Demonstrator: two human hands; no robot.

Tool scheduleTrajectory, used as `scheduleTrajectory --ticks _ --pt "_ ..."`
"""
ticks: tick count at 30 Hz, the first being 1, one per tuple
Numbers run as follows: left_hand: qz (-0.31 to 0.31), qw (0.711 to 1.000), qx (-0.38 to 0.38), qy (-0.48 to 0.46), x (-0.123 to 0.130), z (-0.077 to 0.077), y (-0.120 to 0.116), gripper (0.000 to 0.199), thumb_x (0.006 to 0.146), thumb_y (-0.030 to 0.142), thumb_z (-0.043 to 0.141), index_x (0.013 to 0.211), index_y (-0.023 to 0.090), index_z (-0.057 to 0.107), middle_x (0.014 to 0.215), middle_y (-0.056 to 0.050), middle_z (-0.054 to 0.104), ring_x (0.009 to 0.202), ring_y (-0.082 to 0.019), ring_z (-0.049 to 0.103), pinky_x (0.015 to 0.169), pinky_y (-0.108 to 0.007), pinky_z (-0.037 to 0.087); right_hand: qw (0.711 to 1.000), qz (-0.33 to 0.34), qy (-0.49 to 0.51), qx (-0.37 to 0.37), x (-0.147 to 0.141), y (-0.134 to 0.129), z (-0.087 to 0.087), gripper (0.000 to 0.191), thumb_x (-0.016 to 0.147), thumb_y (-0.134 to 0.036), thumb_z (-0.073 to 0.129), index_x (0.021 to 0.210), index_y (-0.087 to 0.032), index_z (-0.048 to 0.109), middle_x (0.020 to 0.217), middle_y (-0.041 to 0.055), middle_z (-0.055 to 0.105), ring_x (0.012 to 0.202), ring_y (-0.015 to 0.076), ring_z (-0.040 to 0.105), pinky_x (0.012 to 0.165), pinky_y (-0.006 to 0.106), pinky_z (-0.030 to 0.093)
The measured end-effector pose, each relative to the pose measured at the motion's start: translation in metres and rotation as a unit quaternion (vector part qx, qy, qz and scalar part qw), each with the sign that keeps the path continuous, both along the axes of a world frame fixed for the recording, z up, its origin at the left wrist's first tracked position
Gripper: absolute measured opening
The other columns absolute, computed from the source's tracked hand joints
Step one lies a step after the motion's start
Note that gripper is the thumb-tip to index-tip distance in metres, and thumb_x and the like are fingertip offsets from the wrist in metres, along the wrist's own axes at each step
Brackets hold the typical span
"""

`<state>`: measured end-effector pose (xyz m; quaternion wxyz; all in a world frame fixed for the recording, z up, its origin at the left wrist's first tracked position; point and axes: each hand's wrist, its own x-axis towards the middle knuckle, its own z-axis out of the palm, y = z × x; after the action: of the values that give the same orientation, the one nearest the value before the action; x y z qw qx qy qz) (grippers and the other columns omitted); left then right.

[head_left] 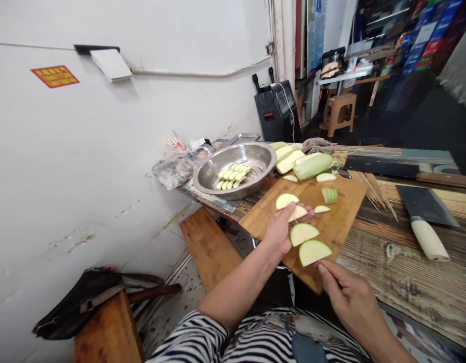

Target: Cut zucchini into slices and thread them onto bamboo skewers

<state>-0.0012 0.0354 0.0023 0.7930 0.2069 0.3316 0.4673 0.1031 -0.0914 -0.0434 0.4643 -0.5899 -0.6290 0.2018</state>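
My right hand pinches the lower end of a thin skewer threaded with several half-moon zucchini slices. Along that skewer, my left hand has its thumb and fingers around one of the upper slices. The skewer is held over the near part of a wooden cutting board. On the board lie a small stack of cut zucchini and a few loose slices. Zucchini halves rest at the board's far edge.
A steel basin left of the board holds zucchini skewers. Bare bamboo skewers and a cleaver lie right, with another long blade behind. Plastic bags sit by the wall; wooden benches stand below.
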Motion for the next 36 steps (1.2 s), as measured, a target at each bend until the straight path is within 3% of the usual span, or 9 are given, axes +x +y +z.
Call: scheduleTrajectory --ticks 6,11,14,19,27,36 --pt "-0.021 0.999 0.040 0.004 0.002 -0.002 -0.007 0.022 0.079 0.032 0.065 0.086 0.011 0.062 0.090 -0.011 0.069 0.084 -0.022 0.068 0.078 -0.035 0.054 1.000 -0.001 0.001 -0.007 0.000 0.003 -0.003 0.029 0.089 -0.034 0.047 0.089 -0.016 0.070 0.071 0.0056 0.071 0.059 0.0170 0.066 0.055 0.022 0.049" --pt "-0.013 1.000 0.006 0.008 -0.009 0.003 0.005 0.044 0.077 0.053 0.062 0.091 0.012 0.062 0.093 -0.013 0.069 0.084 -0.023 0.068 0.075 -0.034 0.054 1.000 0.000 0.002 0.002 0.008 0.002 -0.002 0.028 0.088 -0.035 0.048 0.087 -0.018 0.071 0.072 0.0051 0.072 0.059 0.0171 0.066 0.055 0.022 0.050" --pt "0.032 0.999 0.019 -0.001 -0.018 0.004 0.015 0.034 0.082 0.045 0.058 0.092 0.013 0.061 0.092 -0.011 0.069 0.086 -0.022 0.067 0.080 -0.038 0.053 1.000 0.028 0.006 -0.002 0.010 0.000 0.002 0.027 0.088 -0.034 0.049 0.086 -0.019 0.072 0.068 0.0032 0.071 0.058 0.0163 0.065 0.053 0.021 0.049" --pt "0.052 0.998 0.020 -0.012 -0.019 0.005 0.017 0.017 0.089 0.025 0.050 0.089 0.012 0.059 0.089 -0.010 0.069 0.084 -0.022 0.068 0.085 -0.045 0.051 0.999 0.042 0.012 0.005 0.005 -0.002 0.004 0.026 0.088 -0.031 0.048 0.084 -0.018 0.071 0.063 0.0019 0.068 0.051 0.0139 0.061 0.049 0.019 0.047" --pt "0.102 0.994 0.045 -0.002 -0.009 0.004 0.012 0.015 0.085 0.026 0.055 0.085 0.011 0.059 0.089 -0.011 0.068 0.084 -0.023 0.067 0.083 -0.045 0.052 1.000 0.018 0.013 0.001 0.000 -0.006 0.006 0.026 0.089 -0.033 0.048 0.084 -0.016 0.068 0.058 0.0020 0.065 0.045 0.0127 0.057 0.044 0.018 0.044" --pt "0.100 0.993 0.061 0.000 -0.006 -0.001 0.011 0.016 0.082 0.027 0.058 0.084 0.011 0.058 0.088 -0.011 0.067 0.085 -0.023 0.067 0.080 -0.043 0.053 1.000 0.015 0.007 -0.001 -0.002 -0.007 0.007 0.027 0.089 -0.032 0.048 0.082 -0.016 0.068 0.058 0.0014 0.065 0.046 0.0121 0.058 0.046 0.017 0.044"
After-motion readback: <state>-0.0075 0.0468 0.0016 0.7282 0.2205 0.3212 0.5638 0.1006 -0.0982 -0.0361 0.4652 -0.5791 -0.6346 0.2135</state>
